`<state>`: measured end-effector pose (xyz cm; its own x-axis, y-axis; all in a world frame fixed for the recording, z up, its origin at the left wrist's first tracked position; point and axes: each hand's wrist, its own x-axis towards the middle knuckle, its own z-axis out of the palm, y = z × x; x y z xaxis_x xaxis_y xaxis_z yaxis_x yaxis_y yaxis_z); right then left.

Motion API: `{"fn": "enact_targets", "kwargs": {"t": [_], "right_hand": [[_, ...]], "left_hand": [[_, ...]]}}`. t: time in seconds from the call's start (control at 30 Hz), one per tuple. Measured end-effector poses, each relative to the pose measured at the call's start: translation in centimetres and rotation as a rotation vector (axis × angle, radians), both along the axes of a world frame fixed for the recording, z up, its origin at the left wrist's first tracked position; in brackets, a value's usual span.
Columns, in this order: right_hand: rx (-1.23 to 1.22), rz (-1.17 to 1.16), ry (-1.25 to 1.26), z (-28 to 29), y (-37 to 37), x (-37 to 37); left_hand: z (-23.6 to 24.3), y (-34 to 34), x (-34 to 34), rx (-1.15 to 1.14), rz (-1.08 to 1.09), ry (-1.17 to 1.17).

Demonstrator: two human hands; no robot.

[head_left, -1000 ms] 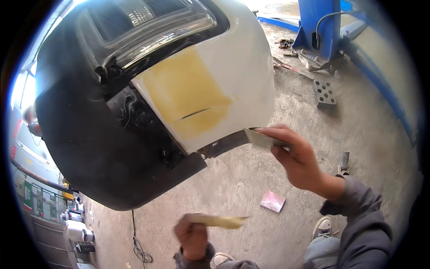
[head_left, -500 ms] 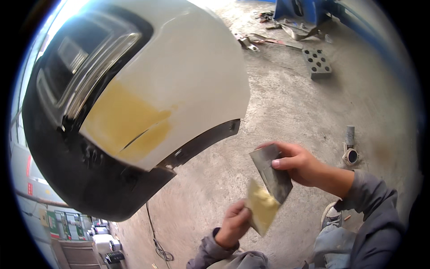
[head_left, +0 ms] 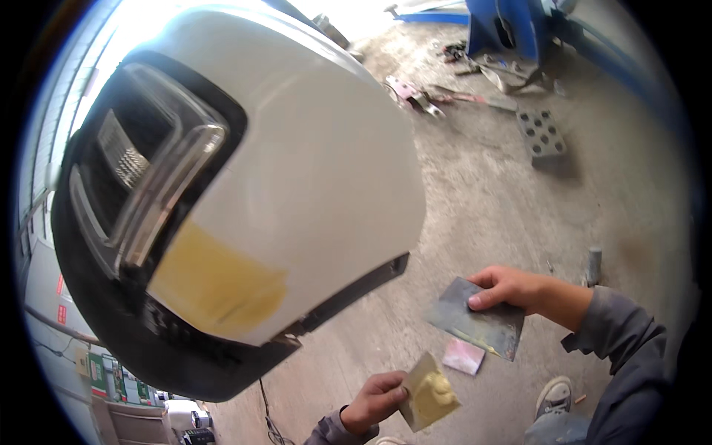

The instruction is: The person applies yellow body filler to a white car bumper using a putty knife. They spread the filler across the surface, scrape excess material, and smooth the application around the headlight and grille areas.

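Observation:
My left hand (head_left: pixel 373 400) grips a small square spreader (head_left: pixel 419 389) with a lump of yellow putty (head_left: pixel 436 390) on its face, low in the view. Higher and to the right, my right hand (head_left: pixel 523 291) pinches a wider grey spreader (head_left: pixel 467 322) with yellow smears along its lower edge. The two spreaders are apart. Beyond them is a white car bumper (head_left: pixel 326 163) with black trim (head_left: pixel 185 360) and a lamp (head_left: pixel 133 163). A yellow filler patch (head_left: pixel 215 278) with a darker streak near its lower part covers the bumper's near left corner.
On the concrete floor lie a pink-white pad (head_left: pixel 463 354), a grey perforated block (head_left: pixel 541 137), a cylindrical tool (head_left: pixel 594 263), a cable (head_left: pixel 271 415) and scattered tools (head_left: pixel 415 96). A blue lift post (head_left: pixel 504 26) stands at top right. Several containers (head_left: pixel 182 415) sit lower left.
The two spreaders met half a second ago and are now apart, the right one lower and flatter, the left one lower. The view has shifted, showing more of the bumper's top.

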<state>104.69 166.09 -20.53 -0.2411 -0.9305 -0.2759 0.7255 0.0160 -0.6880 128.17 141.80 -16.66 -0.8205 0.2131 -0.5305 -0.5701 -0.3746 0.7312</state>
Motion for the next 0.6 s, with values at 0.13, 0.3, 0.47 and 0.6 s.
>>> {"fn": "enact_targets", "kwargs": {"t": [0.13,0.3,0.47,0.6], "right_hand": [[-0.035,-0.046,0.024,5.5,2.6,-4.3],[-0.016,-0.282,-0.095,15.9,10.8,-4.5],[0.189,-0.468,-0.271,29.4,24.4,2.0],[0.362,-0.742,-0.496,43.4,34.9,11.6]], "left_hand": [[4.1,-1.7,-3.0,-0.297,-0.387,0.019],[12.7,3.8,-2.1,0.143,-0.089,-0.254],[24.6,14.9,-2.2,0.425,0.209,-0.333],[39.7,22.7,-4.1,0.298,0.17,-0.317]]}}
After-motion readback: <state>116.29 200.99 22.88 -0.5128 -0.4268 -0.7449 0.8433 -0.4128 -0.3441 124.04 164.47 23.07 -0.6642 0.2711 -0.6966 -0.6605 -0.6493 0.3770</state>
